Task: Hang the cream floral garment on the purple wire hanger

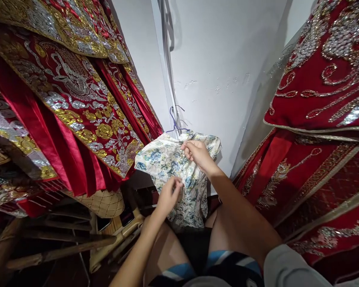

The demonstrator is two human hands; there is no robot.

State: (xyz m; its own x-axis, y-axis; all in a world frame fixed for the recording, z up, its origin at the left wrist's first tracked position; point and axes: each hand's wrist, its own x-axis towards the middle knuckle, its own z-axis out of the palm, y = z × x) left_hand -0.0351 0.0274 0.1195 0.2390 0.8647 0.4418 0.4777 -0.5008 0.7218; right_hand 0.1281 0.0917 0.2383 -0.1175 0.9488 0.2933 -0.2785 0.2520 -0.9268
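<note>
A short-sleeved floral shirt (164, 157), cream with blue and yellow flowers, hangs in front of me on a thin blue hanger (172, 117). My left hand (169, 195) is closed in a pinch at the middle of the shirt's front, with the cloth at its fingertips. Higher up, close below the neckline, my right hand (197, 154) is closed with thumb and forefinger pressed together. Whatever those right fingers hold is too small to make out. The shirt's lower part hangs down between my knees.
Red cloths with gold and silver sequins (86, 95) hang at the left. More beaded red cloth (323, 99) fills the right side. A bamboo frame (62, 251) stands low at the left. Behind the hanger is a pale wall (221, 59) with a vertical strip (164, 52).
</note>
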